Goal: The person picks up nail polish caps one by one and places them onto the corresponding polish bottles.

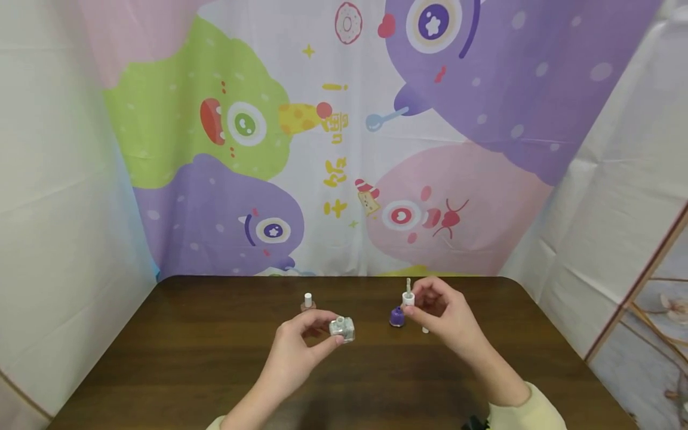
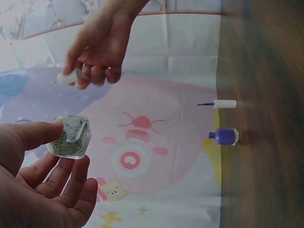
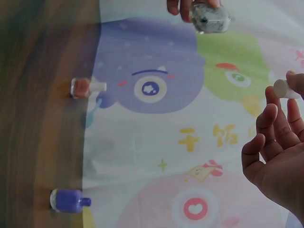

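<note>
My left hand [image 1: 292, 346] pinches a small clear nail polish bottle [image 1: 346, 330] between thumb and fingers. Its pale, speckled contents show through the glass in the left wrist view, and its neck is uncapped in the head view. Off to the right, my right hand [image 1: 448, 313] pinches a white nail polish cap [image 1: 408, 301] whose brush [image 1: 408, 285] points upward. The cap and bottle are apart, both held above the table. Behind the right hand stands an uncapped purple nail polish bottle [image 1: 396, 318]. Its white cap with a purple brush [image 2: 224, 103] stands beside it, brush up.
A brown-red nail polish bottle [image 3: 80, 88] with a white cap stands on the dark wooden table [image 1: 226, 334], behind the left hand. A cartoon-printed cloth [image 1: 344, 239] hangs at the table's back edge, and pale cloths flank both sides. A dark object [image 1: 475, 423] shows at the front edge.
</note>
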{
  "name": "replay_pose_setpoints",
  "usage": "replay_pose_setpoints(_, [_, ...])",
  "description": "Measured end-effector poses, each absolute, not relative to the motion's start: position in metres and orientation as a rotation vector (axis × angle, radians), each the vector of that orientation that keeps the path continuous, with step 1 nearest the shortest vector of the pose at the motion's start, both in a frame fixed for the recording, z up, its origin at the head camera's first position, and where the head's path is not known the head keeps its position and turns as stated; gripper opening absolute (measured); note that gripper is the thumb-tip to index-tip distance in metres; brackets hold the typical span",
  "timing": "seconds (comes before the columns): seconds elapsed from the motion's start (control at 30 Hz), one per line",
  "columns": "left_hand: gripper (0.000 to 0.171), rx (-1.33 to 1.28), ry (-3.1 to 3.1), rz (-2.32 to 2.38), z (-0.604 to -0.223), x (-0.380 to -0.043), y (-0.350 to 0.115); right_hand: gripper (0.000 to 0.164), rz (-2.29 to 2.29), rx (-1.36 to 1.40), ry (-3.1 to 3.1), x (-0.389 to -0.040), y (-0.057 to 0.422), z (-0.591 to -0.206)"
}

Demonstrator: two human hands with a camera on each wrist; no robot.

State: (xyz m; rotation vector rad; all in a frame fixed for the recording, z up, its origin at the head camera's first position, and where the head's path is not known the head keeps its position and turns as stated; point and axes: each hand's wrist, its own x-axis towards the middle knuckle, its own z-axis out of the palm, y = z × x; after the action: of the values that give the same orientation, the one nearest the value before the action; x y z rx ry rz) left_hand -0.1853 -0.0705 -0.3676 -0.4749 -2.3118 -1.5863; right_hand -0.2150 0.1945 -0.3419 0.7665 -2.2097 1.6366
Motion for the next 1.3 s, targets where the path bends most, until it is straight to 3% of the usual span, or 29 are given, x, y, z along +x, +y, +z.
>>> replay_pose_setpoints(0.53, [0.025,-0.458,-2.315,-1.637,-0.380,-0.185,-0.063,0.023,1.625,0.919,-2.137,-0.209,0.182,-0.339])
replay_pose_setpoints(1.3, [0.025,-0.456,-2.263,-1.724,-0.396,-0.186,-0.051,0.023,1.609,0.923,-2.154,-0.206,0.173,-0.350])
